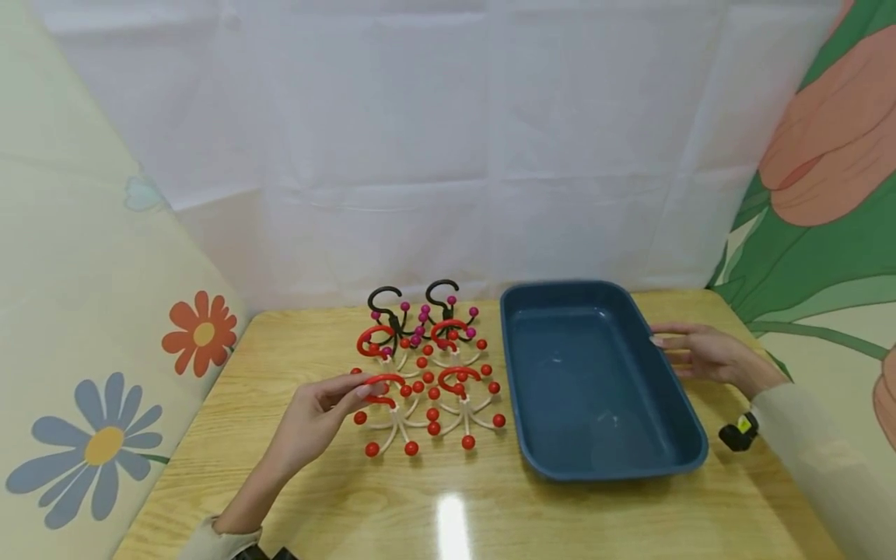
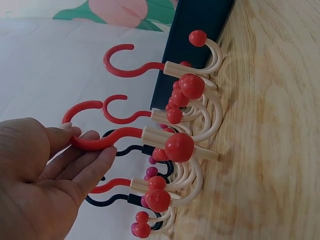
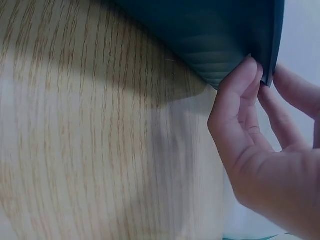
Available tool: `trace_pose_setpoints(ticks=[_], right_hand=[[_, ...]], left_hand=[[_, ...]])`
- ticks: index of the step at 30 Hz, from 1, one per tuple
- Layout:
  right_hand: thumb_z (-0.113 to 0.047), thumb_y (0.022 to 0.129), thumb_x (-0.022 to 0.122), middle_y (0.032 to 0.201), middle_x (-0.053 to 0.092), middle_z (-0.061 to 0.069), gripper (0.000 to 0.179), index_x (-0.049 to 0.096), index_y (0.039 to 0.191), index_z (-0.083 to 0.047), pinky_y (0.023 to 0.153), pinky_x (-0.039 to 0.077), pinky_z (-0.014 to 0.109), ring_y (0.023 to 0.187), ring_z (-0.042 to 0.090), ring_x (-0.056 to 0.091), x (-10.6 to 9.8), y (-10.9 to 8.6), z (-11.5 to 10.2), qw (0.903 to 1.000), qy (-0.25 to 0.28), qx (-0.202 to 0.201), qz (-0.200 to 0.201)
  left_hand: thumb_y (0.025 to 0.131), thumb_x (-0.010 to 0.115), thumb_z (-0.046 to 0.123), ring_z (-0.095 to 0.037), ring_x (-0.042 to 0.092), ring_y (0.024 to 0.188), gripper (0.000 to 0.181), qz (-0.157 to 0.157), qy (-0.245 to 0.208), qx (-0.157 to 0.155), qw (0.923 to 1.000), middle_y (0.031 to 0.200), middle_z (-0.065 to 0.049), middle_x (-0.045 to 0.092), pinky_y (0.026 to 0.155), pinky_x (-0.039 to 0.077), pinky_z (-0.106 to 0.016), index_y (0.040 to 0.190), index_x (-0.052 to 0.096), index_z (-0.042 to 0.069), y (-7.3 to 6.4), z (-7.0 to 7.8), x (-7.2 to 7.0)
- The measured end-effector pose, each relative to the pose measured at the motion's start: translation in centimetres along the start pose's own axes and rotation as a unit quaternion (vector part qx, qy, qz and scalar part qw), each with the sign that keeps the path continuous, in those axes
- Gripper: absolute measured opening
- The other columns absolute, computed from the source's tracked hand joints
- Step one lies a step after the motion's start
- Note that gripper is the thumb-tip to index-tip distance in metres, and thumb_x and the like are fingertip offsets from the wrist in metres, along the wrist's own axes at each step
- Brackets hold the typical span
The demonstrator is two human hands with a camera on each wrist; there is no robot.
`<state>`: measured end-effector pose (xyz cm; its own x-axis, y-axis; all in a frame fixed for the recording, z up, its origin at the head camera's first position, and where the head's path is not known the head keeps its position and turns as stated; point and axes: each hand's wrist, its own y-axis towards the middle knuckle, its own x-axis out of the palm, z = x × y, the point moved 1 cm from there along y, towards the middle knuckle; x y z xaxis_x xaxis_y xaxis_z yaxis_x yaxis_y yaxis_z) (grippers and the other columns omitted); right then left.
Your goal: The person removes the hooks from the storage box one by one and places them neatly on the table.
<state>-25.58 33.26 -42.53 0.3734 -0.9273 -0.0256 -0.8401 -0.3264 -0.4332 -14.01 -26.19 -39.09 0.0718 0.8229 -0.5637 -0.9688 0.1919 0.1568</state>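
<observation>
My left hand (image 1: pixel 311 420) pinches the red hook of the front-left claw hanger (image 1: pixel 395 420) between thumb and fingers. This hanger has cream curved prongs tipped with red balls, and it stands upright with its prongs at the tabletop. More red-and-cream hangers (image 1: pixel 465 408) stand close behind and beside it. Two black hangers (image 1: pixel 447 313) with magenta balls stand at the back of the group. On the right, my right hand (image 1: pixel 710 358) grips the right rim of a deep blue plastic tub (image 1: pixel 595 373), thumb and fingers on either side of the rim (image 3: pixel 274 45). The tub holds nothing.
The wooden table (image 1: pixel 336 505) carries everything. A white cloth (image 1: pixel 385 155) hangs along its back edge, and flower-printed panels (image 1: pixel 84 311) flank both sides. A small black-and-yellow object (image 1: pixel 738 432) sits at my right sleeve.
</observation>
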Motion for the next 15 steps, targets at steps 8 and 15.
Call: trace_pose_setpoints(ticks=[8,15], right_hand=[[-0.022,0.11,0.058,0.111,0.073,-0.018,0.023,0.065,0.129,-0.034,0.09,0.062,0.029,0.103,0.005,0.072,-0.5,-0.6,0.4,0.9999,0.008,-0.008,0.001],[-0.033,0.11,0.057,0.107,0.073,-0.019,0.069,0.029,0.165,-0.003,0.088,0.062,0.03,0.1,0.003,0.073,-0.3,-0.7,-0.1,0.9987,-0.046,-0.001,0.021]], left_hand=[[0.106,0.064,0.035,-0.002,0.073,0.105,0.033,0.0,0.016,-0.01,0.9998,0.129,-0.007,0.077,0.078,0.057,-0.019,0.132,0.075,0.018,0.3,0.3,-0.1],[0.107,0.062,0.038,0.004,0.072,0.104,0.034,0.032,0.032,-0.009,0.9989,0.123,-0.008,0.078,0.091,0.057,-0.017,0.129,0.074,0.015,0.5,0.6,-1.6]])
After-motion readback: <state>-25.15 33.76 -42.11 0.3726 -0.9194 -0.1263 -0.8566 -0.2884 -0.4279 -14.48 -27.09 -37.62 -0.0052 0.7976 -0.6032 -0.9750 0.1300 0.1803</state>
